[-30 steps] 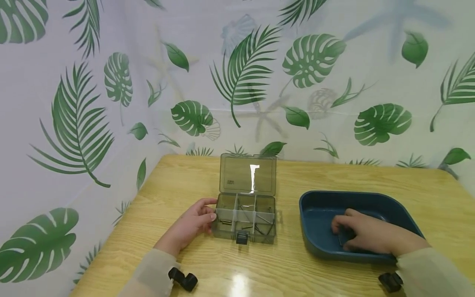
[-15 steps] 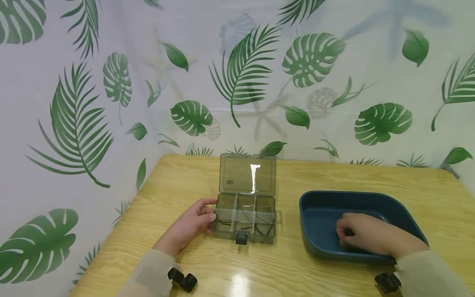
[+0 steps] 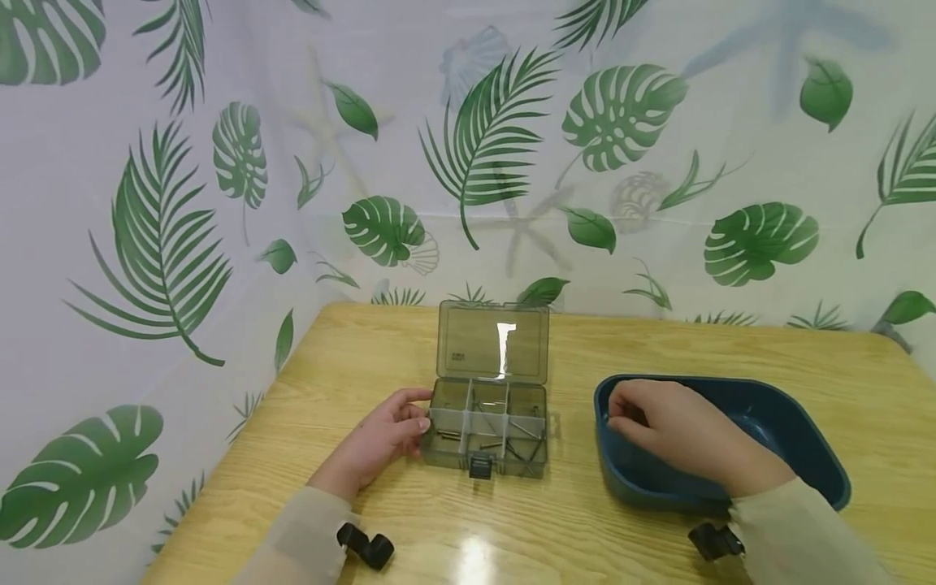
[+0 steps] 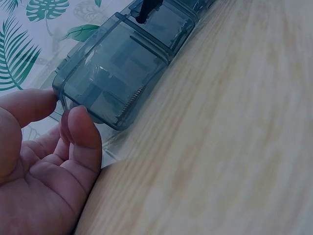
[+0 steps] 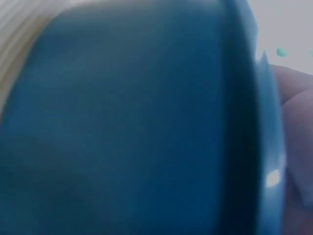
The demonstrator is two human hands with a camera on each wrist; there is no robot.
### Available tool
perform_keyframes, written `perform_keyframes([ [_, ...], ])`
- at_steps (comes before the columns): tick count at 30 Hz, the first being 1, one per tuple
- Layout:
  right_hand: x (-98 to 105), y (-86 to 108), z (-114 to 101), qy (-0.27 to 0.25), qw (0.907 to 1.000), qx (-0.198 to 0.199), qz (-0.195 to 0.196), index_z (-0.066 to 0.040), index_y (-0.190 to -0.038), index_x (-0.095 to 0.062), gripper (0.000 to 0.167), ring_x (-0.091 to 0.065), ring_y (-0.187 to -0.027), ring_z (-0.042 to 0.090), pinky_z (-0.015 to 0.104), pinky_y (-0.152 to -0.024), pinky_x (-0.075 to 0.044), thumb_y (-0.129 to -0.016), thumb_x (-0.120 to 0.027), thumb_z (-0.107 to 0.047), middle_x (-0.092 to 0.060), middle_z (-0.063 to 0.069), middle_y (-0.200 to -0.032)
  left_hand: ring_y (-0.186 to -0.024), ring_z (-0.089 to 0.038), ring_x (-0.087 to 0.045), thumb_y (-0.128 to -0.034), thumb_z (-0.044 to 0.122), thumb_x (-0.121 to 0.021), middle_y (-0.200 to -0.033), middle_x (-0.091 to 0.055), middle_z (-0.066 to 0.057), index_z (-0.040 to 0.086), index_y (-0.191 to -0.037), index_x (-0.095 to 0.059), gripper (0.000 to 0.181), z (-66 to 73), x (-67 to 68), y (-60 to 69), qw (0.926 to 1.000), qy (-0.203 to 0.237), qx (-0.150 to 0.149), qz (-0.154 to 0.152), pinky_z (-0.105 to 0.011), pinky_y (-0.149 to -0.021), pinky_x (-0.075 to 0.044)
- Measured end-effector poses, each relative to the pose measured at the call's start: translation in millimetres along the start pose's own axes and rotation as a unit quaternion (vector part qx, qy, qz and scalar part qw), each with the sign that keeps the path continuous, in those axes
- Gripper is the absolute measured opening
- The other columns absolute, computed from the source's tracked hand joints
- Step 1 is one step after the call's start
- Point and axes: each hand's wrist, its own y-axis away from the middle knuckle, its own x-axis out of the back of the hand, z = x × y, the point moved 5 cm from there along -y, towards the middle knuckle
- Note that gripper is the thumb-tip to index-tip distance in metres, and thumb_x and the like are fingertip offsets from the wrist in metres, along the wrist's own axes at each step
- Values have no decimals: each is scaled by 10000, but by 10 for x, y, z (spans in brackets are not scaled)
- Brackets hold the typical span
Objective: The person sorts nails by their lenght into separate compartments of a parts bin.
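A smoky clear organizer box [image 3: 448, 460] stands on the table with its lid [image 3: 475, 345] raised. Thin metal screws [image 3: 525, 428] lie in several of its compartments; a threaded screw [image 4: 131, 104] shows through the wall in the left wrist view. My left hand [image 3: 382, 437] grips the box's left side between thumb and fingers. To the right is a dark blue tray [image 3: 793, 414]. Over its left part my right hand [image 3: 676, 422] has bent fingers, thumb and forefinger close together; whether something small is between them is hidden. The tray wall [image 5: 122, 122] fills most of the right wrist view.
The wooden table [image 3: 366, 349] meets a leaf-printed cloth [image 3: 497, 162] at its back and left. A black latch [image 3: 479, 466] sticks out at the front of the box. Black wrist mounts [image 3: 366, 546] sit on both sleeves.
My right hand has risen from the tray's bottom and moved left toward its left rim, its fingertips drawn together. The left hand stays at the box, and the screws in it look unmoved.
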Motion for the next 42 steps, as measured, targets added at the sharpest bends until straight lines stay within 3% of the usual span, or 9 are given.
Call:
perform_keyframes([
  [7,-67,-242,-372,187,9991,341,176,-280,-881,-597,142,-445,-583,49,286,-554,-407,-977,-702,-267,-502,-146,-713,-829,-206,-496,-1038,118,-586,-1099,-494,-114,86,-1515,-399,514,-7,-47,-16,10000,33,27,-63,-353,-721,-535],
  [15,-226,-574,-700,413,9963,749,64,-208,-956,-644,49,-480,-658,59,286,-604,-443,-991,-675,-221,-537,-144,-799,-860,-211,-495,-1040,109,-582,-1086,-487,-111,87,-1505,-399,501,-30,-30,11,9999,96,56,-12,-346,-709,-531],
  [31,-523,-1241,-1140,904,9920,880,-20,-247,-920,-645,82,-536,-704,39,268,-654,-488,-1000,-629,-236,-587,-140,-842,-851,-197,-484,-1047,102,-564,-1056,-482,-89,59,-1506,-384,495,9,-23,19,9999,115,9,18,-339,-705,-524],
  [35,-567,-1343,-1243,1049,9891,1031,17,-241,-914,-629,89,-534,-696,49,272,-637,-485,-1003,-625,-234,-575,-127,-839,-838,-193,-488,-1049,103,-560,-1055,-484,-87,53,-1509,-373,499,20,-17,20,9999,135,-48,-24,-331,-699,-531],
  [42,-557,-1354,-1311,940,9906,994,5,-244,-919,-624,89,-531,-710,56,275,-634,-485,-1004,-634,-268,-559,-127,-855,-829,-200,-491,-1043,98,-563,-1050,-487,-86,59,-1502,-381,495,8,-23,11,9998,187,-48,-59,-334,-691,-534],
])
